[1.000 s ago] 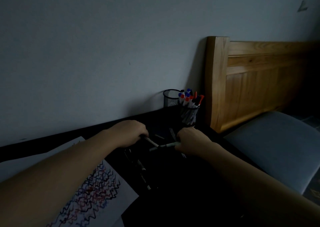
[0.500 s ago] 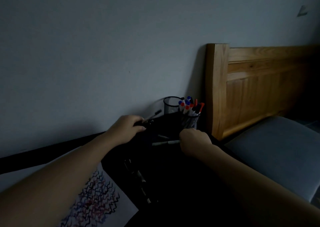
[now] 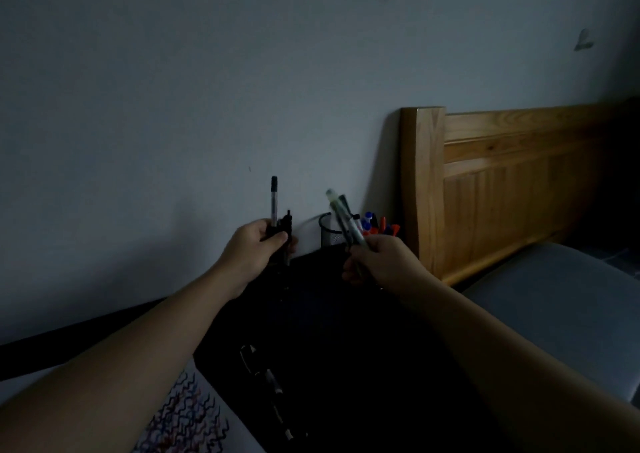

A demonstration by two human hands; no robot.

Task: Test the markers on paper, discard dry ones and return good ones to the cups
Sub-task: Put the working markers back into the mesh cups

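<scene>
Looking past my raised arms, I see the flat grey wall (image 3: pixel 173 106), the grooved wooden headboard (image 3: pixel 502 182) with a smooth grey cushion (image 3: pixel 561 300) below it, and the dark matte desk (image 3: pixel 346 348) where a white sheet of paper (image 3: pixel 187 414) covered in zigzag scribbles lies at the near left edge. Against the wall stand two black wire-mesh cups (image 3: pixel 330 231), the right one bristling with red- and blue-capped markers (image 3: pixel 375 226). My left hand (image 3: pixel 258 250) has its fingers curled round a few slim dark pens (image 3: pixel 274 203) held upright, and my right hand (image 3: pixel 377 260) grips a blurred bundle of pale round markers (image 3: pixel 341 213) tilted left in front of the cups.
</scene>
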